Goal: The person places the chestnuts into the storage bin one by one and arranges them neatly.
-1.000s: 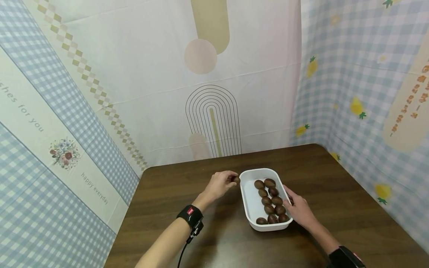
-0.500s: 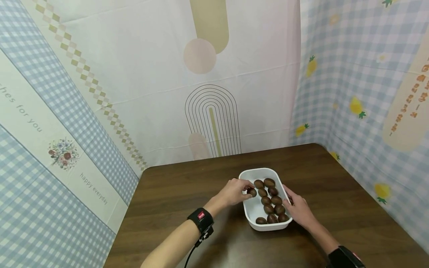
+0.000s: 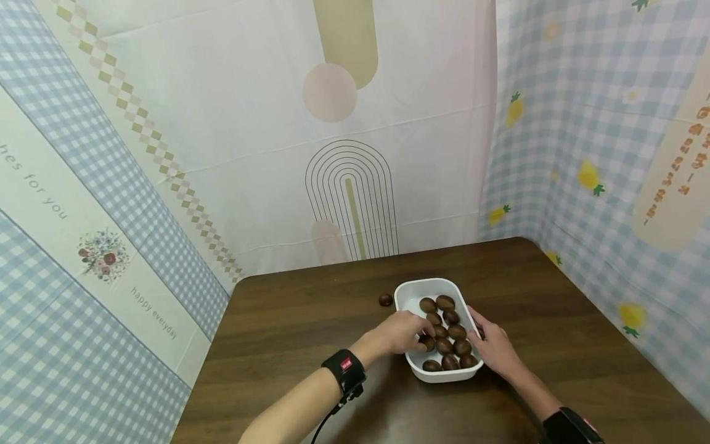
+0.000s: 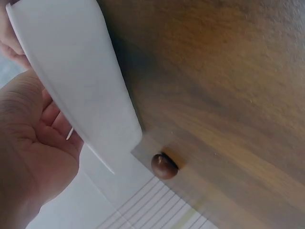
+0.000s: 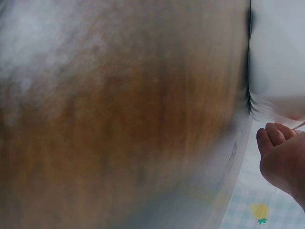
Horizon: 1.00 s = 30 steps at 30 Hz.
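A white rectangular tray (image 3: 415, 370) stands on the wooden table with several glossy brown chestnuts (image 3: 457, 332) inside, mostly in two rough rows along its right side. My left hand (image 3: 400, 333) reaches over the tray's left rim, its thumb and fingers pinching a chestnut (image 3: 426, 343) low beside the left row. On the opposite long side, my right hand (image 3: 493, 346) grips the rim. Outside the tray, one loose chestnut (image 3: 385, 300) lies near the far left corner; the left wrist view also has this chestnut (image 4: 164, 166). The tray wall hides the held chestnut in that view.
The dark wooden table (image 3: 288, 320) extends on both sides of the tray. Patterned cloth (image 3: 266, 154) hangs along the table's back and sides. A black cable (image 3: 327, 420) trails from the left wrist band (image 3: 345, 372).
My left hand has carried a chestnut from outside the left rim into the tray and toward the near end. The loose chestnut on the table has come into view. The right hand keeps its grip.
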### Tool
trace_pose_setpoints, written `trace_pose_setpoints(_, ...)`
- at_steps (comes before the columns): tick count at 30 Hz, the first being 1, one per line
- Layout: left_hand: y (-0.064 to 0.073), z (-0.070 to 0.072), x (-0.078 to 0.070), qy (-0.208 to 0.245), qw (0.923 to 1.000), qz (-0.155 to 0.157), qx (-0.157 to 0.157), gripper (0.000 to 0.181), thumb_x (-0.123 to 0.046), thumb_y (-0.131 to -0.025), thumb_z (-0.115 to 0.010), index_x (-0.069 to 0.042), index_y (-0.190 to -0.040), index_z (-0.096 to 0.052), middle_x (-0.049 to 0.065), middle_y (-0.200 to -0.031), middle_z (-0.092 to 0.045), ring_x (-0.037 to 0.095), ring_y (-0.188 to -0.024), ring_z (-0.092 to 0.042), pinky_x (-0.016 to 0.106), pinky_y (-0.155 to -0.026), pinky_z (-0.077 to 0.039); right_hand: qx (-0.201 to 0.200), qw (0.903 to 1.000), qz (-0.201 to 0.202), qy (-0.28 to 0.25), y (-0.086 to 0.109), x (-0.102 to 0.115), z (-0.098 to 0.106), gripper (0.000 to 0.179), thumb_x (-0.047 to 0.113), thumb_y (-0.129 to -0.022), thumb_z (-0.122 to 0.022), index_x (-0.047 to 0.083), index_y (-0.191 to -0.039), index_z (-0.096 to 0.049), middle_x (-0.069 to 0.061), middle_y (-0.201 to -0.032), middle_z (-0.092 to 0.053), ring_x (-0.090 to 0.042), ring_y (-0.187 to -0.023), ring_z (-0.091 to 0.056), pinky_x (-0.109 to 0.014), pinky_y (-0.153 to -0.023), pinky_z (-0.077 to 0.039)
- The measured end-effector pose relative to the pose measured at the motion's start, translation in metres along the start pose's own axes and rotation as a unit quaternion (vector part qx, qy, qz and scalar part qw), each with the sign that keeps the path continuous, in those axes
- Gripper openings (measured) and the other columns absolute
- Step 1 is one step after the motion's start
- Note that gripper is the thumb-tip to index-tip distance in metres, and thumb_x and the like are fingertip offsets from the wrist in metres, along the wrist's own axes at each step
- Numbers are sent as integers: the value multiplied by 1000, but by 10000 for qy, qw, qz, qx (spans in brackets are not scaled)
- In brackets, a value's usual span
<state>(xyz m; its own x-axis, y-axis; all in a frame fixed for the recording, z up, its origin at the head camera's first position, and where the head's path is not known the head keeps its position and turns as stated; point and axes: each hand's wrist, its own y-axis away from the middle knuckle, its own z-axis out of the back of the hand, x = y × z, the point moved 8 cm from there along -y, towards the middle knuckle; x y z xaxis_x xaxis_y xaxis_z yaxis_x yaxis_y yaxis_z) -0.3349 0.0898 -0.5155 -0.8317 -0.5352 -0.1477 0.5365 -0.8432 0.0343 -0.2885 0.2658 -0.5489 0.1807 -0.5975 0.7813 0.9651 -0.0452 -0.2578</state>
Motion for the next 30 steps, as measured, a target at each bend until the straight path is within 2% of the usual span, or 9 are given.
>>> trace_pose_setpoints(5,-1,-7,-6,-192,9995,102,227,22,-26,-90,-87,-24,-111,-80,-14,-99,-73,-1,-88,-62,18,-78,-49,-143,9996,121,204,0,3,2,58,-3,-96,-62,-7,-153,-50,-30,-122,-71,-33,-101,-69,-49,-82,-57)
trace_pose_setpoints(11,-1,-11,-7,-96,9990,263,340,24,-24,-90,-88,-26,-111,-76,-16,-100,-72,-2,-88,-62,18,-79,-49,-187,9993,185,282,0,3,2,58,-3,-96,-63,-7,-152,-51,-29,-122,-72,-32,-100,-68,-51,-83,-56)
trace_pose_setpoints(16,0,-10,-8,87,9993,89,345,24,-25,-94,-85,-25,-115,-72,-15,-106,-71,-3,-91,-63,17,-81,-49,-131,9996,111,218,1,2,1,58,-3,-97,-61,-8,-153,-49,-32,-126,-69,-34,-103,-68,-51,-84,-57)
trace_pose_setpoints(18,0,-5,-6,191,9996,-19,231,22,-27,-97,-81,-24,-117,-71,-14,-110,-72,-2,-94,-64,17,-83,-50,-77,9998,51,164,1,1,1,58,-3,-98,-61,-7,-154,-48,-32,-127,-69,-35,-105,-68,-51,-85,-57)
trace_pose_setpoints(20,1,3,0,203,9997,-97,-73,18,-28,-101,-77,-23,-118,-71,-13,-113,-72,0,-99,-65,18,-85,-51,-37,9999,6,112,1,0,0,58,-3,-99,-60,-7,-155,-47,-32,-128,-68,-35,-107,-68,-50,-84,-58)
trace_pose_setpoints(23,3,22,17,103,9954,-5,-951,15,-25,-103,-73,-22,-118,-70,-11,-114,-72,4,-103,-67,21,-87,-53,-34,10000,24,88,0,0,0,58,-4,-99,-60,-7,-155,-47,-33,-128,-68,-36,-107,-68,-50,-83,-58)
trace_pose_setpoints(25,8,34,33,2,9859,243,-1656,15,-20,-103,-71,-19,-118,-70,-7,-114,-72,9,-104,-68,24,-87,-55,-82,9999,82,117,0,1,1,57,-4,-98,-61,-8,-154,-49,-33,-126,-69,-36,-106,-69,-50,-83,-58)
trace_pose_setpoints(27,14,43,50,-41,9723,606,-2257,19,-15,-103,-70,-16,-122,-69,-3,-116,-71,14,-105,-68,29,-85,-58,-135,9997,142,151,0,1,2,57,-4,-97,-62,-8,-153,-50,-32,-124,-70,-35,-103,-69,-51,-83,-58)
trace_pose_setpoints(30,21,44,76,-25,9571,1234,-2620,29,-10,-103,-68,-11,-132,-65,3,-124,-69,21,-108,-68,35,-84,-60,-172,9995,193,171,1,1,2,56,-5,-96,-63,-8,-151,-52,-30,-122,-71,-33,-101,-68,-50,-83,-57)
